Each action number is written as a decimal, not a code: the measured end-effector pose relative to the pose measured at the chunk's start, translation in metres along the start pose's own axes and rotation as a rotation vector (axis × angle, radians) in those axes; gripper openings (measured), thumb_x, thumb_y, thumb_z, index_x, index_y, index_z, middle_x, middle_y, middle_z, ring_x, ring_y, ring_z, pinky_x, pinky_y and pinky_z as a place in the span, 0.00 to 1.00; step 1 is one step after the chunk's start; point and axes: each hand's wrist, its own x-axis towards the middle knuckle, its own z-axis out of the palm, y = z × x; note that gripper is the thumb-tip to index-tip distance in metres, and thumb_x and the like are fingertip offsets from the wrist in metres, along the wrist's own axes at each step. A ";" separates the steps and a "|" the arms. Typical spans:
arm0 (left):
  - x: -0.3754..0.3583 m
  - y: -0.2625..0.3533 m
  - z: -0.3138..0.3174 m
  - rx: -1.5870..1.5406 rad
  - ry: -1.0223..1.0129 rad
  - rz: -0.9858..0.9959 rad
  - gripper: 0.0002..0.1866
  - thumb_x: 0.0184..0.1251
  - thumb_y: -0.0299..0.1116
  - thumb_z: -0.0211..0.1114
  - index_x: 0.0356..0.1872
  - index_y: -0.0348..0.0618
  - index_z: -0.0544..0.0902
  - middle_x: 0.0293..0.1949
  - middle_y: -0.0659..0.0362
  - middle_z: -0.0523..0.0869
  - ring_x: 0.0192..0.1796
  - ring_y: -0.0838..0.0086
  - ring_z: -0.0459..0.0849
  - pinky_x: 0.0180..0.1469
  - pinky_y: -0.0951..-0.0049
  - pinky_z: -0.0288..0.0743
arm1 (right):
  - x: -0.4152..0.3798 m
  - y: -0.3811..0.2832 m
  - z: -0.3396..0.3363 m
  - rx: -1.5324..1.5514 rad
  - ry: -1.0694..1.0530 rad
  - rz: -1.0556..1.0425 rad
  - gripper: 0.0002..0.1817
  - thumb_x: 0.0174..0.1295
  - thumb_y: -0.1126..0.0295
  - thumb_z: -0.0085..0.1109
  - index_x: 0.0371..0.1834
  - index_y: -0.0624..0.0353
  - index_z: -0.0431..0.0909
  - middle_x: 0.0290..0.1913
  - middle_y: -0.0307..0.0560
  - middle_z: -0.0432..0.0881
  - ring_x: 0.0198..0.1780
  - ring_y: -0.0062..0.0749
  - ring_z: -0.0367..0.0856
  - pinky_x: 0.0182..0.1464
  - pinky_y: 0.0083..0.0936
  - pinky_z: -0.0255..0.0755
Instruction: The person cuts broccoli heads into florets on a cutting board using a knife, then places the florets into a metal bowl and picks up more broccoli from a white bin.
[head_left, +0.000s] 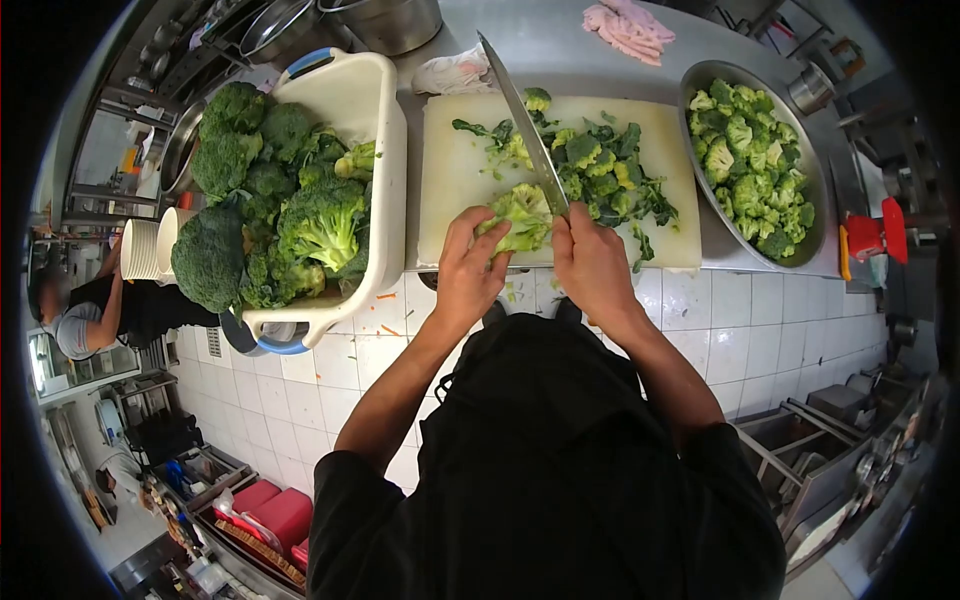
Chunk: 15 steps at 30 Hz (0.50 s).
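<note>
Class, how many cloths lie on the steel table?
2: a pink cloth beyond the board, toward its right half, and a whitish cloth by the board's far-left corner. More may be hidden behind the tub.

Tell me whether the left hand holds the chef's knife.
No; the right hand grips the chef's knife, while the left hand holds a broccoli piece.
</note>
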 end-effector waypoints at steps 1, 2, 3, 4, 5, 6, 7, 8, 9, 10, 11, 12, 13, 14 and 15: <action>0.001 0.000 0.000 0.004 -0.003 0.004 0.25 0.48 0.15 0.76 0.52 0.36 0.86 0.59 0.49 0.79 0.59 0.52 0.81 0.58 0.59 0.79 | 0.000 -0.001 -0.001 0.006 0.017 -0.006 0.14 0.74 0.66 0.52 0.52 0.67 0.75 0.29 0.65 0.85 0.33 0.66 0.84 0.40 0.57 0.76; 0.001 0.000 0.000 0.007 -0.005 0.011 0.25 0.48 0.15 0.76 0.52 0.36 0.86 0.59 0.49 0.79 0.60 0.52 0.81 0.58 0.59 0.79 | 0.000 0.006 0.007 -0.007 0.007 -0.011 0.12 0.74 0.67 0.53 0.49 0.66 0.75 0.28 0.65 0.84 0.32 0.66 0.83 0.38 0.57 0.75; 0.000 0.000 0.000 0.008 -0.008 0.007 0.25 0.48 0.15 0.76 0.52 0.36 0.86 0.59 0.49 0.79 0.59 0.52 0.81 0.58 0.60 0.79 | 0.000 0.019 0.021 -0.020 -0.003 -0.015 0.10 0.74 0.67 0.53 0.46 0.65 0.74 0.27 0.64 0.83 0.32 0.66 0.83 0.37 0.57 0.74; -0.002 -0.001 0.001 0.012 -0.010 0.002 0.25 0.48 0.15 0.76 0.52 0.36 0.86 0.58 0.48 0.79 0.59 0.52 0.81 0.58 0.60 0.79 | 0.001 0.022 0.027 -0.031 -0.012 -0.019 0.09 0.74 0.68 0.54 0.43 0.64 0.73 0.25 0.64 0.82 0.31 0.67 0.82 0.35 0.57 0.73; -0.001 -0.003 0.000 0.019 -0.006 -0.002 0.25 0.48 0.15 0.76 0.52 0.35 0.86 0.58 0.48 0.79 0.59 0.52 0.81 0.58 0.60 0.80 | 0.003 0.024 0.028 -0.022 0.001 -0.025 0.09 0.74 0.68 0.54 0.43 0.64 0.73 0.25 0.64 0.82 0.31 0.67 0.82 0.35 0.57 0.73; 0.000 -0.006 0.000 0.015 0.006 -0.003 0.25 0.48 0.15 0.76 0.51 0.35 0.85 0.58 0.48 0.79 0.59 0.51 0.81 0.57 0.60 0.80 | 0.004 0.022 0.025 -0.013 0.007 -0.031 0.09 0.74 0.67 0.54 0.44 0.64 0.74 0.25 0.64 0.82 0.31 0.66 0.82 0.35 0.57 0.73; -0.002 -0.007 0.000 0.007 0.009 -0.011 0.24 0.48 0.15 0.76 0.51 0.35 0.85 0.58 0.48 0.79 0.59 0.51 0.81 0.57 0.60 0.80 | 0.000 0.021 0.023 -0.003 0.008 -0.025 0.09 0.74 0.67 0.54 0.44 0.64 0.74 0.25 0.64 0.82 0.31 0.66 0.82 0.35 0.57 0.73; -0.002 -0.008 0.001 -0.003 0.015 -0.013 0.24 0.48 0.16 0.76 0.51 0.35 0.85 0.58 0.48 0.79 0.59 0.51 0.81 0.57 0.60 0.80 | -0.001 0.021 0.020 -0.016 0.025 -0.029 0.10 0.74 0.67 0.54 0.45 0.64 0.74 0.25 0.64 0.82 0.31 0.66 0.83 0.35 0.57 0.73; -0.002 -0.010 0.002 -0.008 0.020 -0.027 0.24 0.48 0.16 0.76 0.51 0.35 0.85 0.58 0.48 0.79 0.59 0.51 0.81 0.57 0.60 0.80 | 0.004 0.022 0.016 -0.028 0.045 -0.038 0.10 0.74 0.67 0.54 0.45 0.64 0.74 0.25 0.64 0.82 0.31 0.66 0.83 0.36 0.58 0.73; -0.003 -0.011 0.000 -0.011 0.022 -0.043 0.24 0.48 0.16 0.76 0.51 0.34 0.84 0.57 0.48 0.79 0.58 0.51 0.81 0.57 0.59 0.79 | 0.007 0.022 0.013 -0.038 0.064 -0.046 0.10 0.74 0.67 0.54 0.46 0.64 0.75 0.25 0.64 0.82 0.32 0.66 0.83 0.36 0.58 0.73; -0.002 -0.011 0.000 -0.015 0.025 -0.057 0.24 0.49 0.16 0.76 0.51 0.34 0.84 0.57 0.48 0.79 0.58 0.50 0.81 0.57 0.59 0.79 | 0.011 0.023 0.009 -0.032 0.028 -0.028 0.11 0.74 0.66 0.54 0.47 0.64 0.76 0.24 0.64 0.82 0.31 0.66 0.83 0.37 0.58 0.73; 0.001 -0.011 0.000 -0.025 0.033 -0.058 0.24 0.49 0.16 0.77 0.51 0.34 0.84 0.57 0.48 0.79 0.58 0.50 0.81 0.58 0.60 0.79 | 0.017 0.024 0.009 -0.054 0.033 -0.044 0.11 0.74 0.66 0.54 0.47 0.64 0.76 0.24 0.64 0.82 0.31 0.66 0.82 0.37 0.58 0.73; 0.005 -0.008 0.002 -0.037 0.037 -0.063 0.24 0.49 0.16 0.77 0.51 0.34 0.84 0.57 0.48 0.79 0.58 0.51 0.81 0.58 0.60 0.79 | 0.020 0.024 0.009 -0.076 0.036 -0.055 0.11 0.74 0.66 0.54 0.47 0.64 0.76 0.25 0.63 0.82 0.31 0.66 0.82 0.37 0.58 0.73; 0.007 -0.006 0.003 -0.048 0.043 -0.068 0.24 0.49 0.17 0.77 0.51 0.33 0.84 0.57 0.48 0.79 0.58 0.51 0.81 0.58 0.60 0.79 | 0.022 0.024 0.008 -0.098 0.038 -0.068 0.10 0.74 0.66 0.54 0.47 0.64 0.76 0.25 0.63 0.82 0.31 0.67 0.82 0.37 0.58 0.73; 0.011 -0.005 0.003 -0.053 0.047 -0.081 0.24 0.49 0.17 0.77 0.51 0.33 0.83 0.57 0.48 0.79 0.58 0.51 0.82 0.58 0.60 0.79 | 0.025 0.025 0.009 -0.103 0.045 -0.065 0.10 0.74 0.66 0.54 0.46 0.64 0.75 0.25 0.64 0.82 0.31 0.67 0.82 0.37 0.58 0.73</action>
